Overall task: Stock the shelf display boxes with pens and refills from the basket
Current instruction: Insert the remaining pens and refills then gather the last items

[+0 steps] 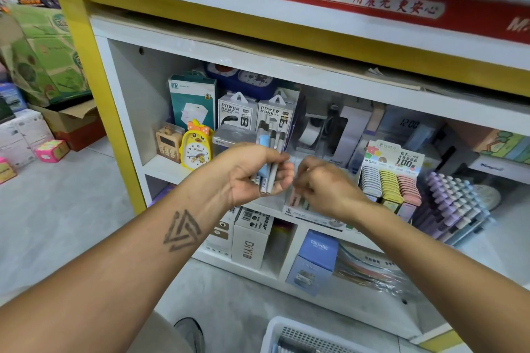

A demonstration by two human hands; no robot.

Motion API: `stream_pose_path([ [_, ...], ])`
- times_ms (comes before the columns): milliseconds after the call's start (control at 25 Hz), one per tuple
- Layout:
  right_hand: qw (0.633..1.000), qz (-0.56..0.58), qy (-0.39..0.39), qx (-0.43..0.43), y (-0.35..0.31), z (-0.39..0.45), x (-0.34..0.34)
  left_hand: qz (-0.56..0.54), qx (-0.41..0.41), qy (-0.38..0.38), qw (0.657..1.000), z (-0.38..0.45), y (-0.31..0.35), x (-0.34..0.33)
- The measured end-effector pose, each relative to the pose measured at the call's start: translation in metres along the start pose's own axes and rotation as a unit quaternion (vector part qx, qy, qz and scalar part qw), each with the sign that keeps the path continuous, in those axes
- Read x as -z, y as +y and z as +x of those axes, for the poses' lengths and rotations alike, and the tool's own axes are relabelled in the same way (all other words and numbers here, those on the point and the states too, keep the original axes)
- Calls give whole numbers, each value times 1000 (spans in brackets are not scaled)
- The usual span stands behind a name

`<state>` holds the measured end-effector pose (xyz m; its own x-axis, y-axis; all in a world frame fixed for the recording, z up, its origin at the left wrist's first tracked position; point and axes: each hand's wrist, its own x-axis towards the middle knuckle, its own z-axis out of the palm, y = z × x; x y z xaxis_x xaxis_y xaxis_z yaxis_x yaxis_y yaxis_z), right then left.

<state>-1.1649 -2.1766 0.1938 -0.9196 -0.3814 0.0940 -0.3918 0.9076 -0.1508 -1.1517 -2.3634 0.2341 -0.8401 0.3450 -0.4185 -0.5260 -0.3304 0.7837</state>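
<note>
Shelf [172, 169], stationery stock: my left hand [252, 172] grips a bundle of pens [269, 157] upright for picking; right hand [324, 186] curled beside it, pinch unclear; basket [289, 335] on floor below

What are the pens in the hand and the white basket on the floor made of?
The pens gripped in the left hand look like smooth plastic: pale grey and blue barrels with dark caps. The basket looks like moulded white plastic, judging by its rows of little slots. Neither can be confirmed by sight alone.
</note>
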Motion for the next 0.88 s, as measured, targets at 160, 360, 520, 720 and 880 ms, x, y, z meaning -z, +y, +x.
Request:
stream_pose_path([
  [160,853,494,63,-155,4,-23,49,26,3,-103,994,-3,-9,-20],
  [360,777,599,117,-152,33,-66,80,81,23,-179,980,4,-30,-64],
  [520,760,599,180,-180,66,-98,91,85,59,-243,964,13,-53,-95],
  [720,775,510,310,-209,116,-144,117,99,25,-165,981,34,-71,-130],
  [880,860,327,333,-206,147,-181,125,142,-7,-141,980,46,-85,-151],
])
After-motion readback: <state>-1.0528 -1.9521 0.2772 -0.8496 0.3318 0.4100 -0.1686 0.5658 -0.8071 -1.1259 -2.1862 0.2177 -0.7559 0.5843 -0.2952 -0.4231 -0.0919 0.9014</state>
